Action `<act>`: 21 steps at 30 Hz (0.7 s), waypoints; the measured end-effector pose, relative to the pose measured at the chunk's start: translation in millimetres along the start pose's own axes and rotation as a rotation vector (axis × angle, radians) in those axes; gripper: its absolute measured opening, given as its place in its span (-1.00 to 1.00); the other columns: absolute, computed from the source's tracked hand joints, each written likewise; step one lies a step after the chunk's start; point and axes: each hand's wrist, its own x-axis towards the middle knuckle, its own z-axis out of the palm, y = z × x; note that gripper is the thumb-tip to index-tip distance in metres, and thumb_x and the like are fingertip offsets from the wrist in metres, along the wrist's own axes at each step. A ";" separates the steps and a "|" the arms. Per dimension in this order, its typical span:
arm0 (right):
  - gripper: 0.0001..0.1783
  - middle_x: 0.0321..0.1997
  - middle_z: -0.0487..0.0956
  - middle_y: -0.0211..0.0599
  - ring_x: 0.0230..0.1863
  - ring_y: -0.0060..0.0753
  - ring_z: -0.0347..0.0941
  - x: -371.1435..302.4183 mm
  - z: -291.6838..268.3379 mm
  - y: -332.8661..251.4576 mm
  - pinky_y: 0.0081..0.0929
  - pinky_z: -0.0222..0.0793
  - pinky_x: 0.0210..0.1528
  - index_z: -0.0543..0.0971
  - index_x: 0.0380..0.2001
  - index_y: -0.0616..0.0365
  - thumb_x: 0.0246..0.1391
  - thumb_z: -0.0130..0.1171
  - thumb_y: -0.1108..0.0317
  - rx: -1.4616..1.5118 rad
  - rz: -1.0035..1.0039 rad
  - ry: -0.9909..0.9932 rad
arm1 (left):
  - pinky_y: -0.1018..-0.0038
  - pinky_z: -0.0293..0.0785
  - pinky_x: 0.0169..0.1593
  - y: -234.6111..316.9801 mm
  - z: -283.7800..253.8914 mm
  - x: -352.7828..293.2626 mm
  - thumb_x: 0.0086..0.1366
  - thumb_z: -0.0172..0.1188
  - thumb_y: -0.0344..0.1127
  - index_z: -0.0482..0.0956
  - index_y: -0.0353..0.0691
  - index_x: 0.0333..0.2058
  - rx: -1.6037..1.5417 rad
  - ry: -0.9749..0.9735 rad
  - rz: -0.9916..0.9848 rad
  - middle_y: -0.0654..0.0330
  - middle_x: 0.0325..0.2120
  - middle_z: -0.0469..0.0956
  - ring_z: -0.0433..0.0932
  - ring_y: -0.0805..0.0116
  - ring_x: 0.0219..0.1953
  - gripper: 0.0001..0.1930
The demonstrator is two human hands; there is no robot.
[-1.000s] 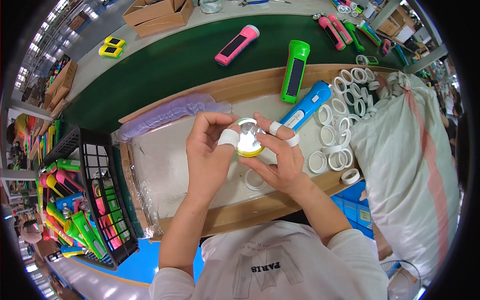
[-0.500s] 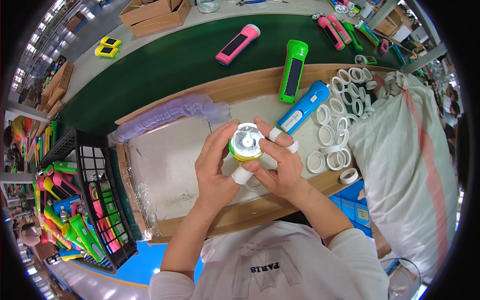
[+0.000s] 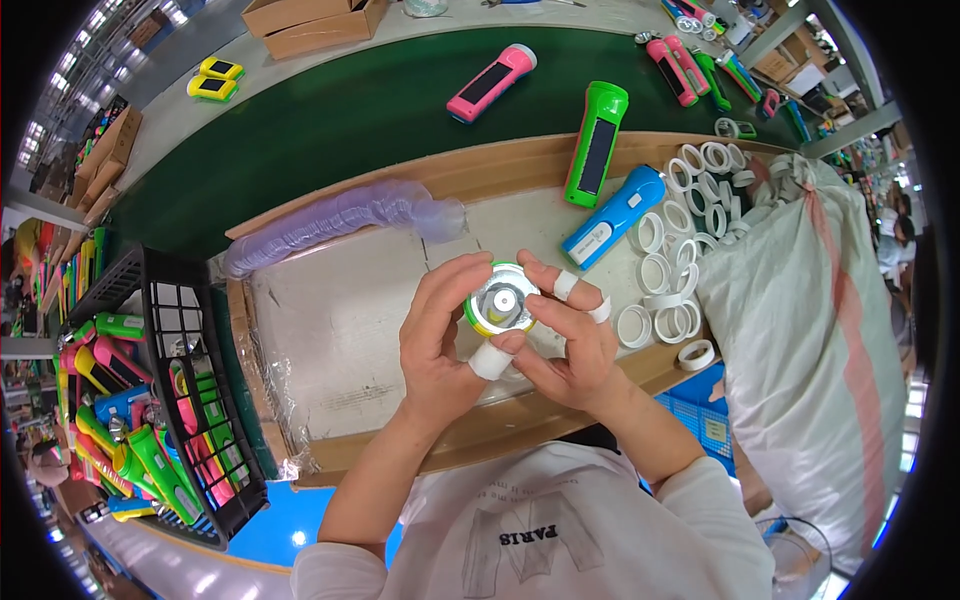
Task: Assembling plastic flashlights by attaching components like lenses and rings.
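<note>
Clock centred on the held piece, 12 away from the wearer

Near: left hand (image 3: 438,345) and right hand (image 3: 582,355), fingers curled in narrowly, hold a round lamp head (image 3: 503,302) between them, above the tray (image 3: 330,320); silvery face up, green and yellow at its edge, its underside hidden

Risk: the grip appears to be round the edge, left fingers about 9 to 11, thumbs about 6; uneven squeeze could tilt it or pop it loose. White wraps (image 3: 490,362) on the left thumb and right fingers may dull feel, so pressure could be misjudged

Risk: a right fingertip lies at the 3 o'clock edge of the face; sliding inward could smear the shine. Cannot tell whether a clear cover is on

Further: blue torch (image 3: 613,218) at 2, just beside white rings (image 3: 662,301) around 3; a wide right-hand swing could scatter them. Stray ring (image 3: 697,362) between 3 and 4, at the cardboard rim (image 3: 657,370); a forearm bump might send it over

Clear discs (image 3: 340,228) at 10, loosely overlapped; a brush of the left hand could fan them out

Far: green torch (image 3: 597,145) at 1 lies across the far rim, could slip if the tray is jolted; white sack (image 3: 800,340) at 3, a slump might push the rings
</note>
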 end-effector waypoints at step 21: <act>-0.51 0.02 0.41 0.11 0.04 0.10 0.37 -54.9 -24.4 -0.3 -0.23 0.38 0.07 0.47 -0.14 0.23 -0.15 0.40 0.29 -0.278 0.271 -0.798 | 0.39 0.32 0.20 4.2 11.9 2.8 0.01 0.12 -0.71 0.35 -0.27 0.12 -0.244 -0.061 -0.145 0.07 0.09 0.33 0.37 0.28 0.12 -0.38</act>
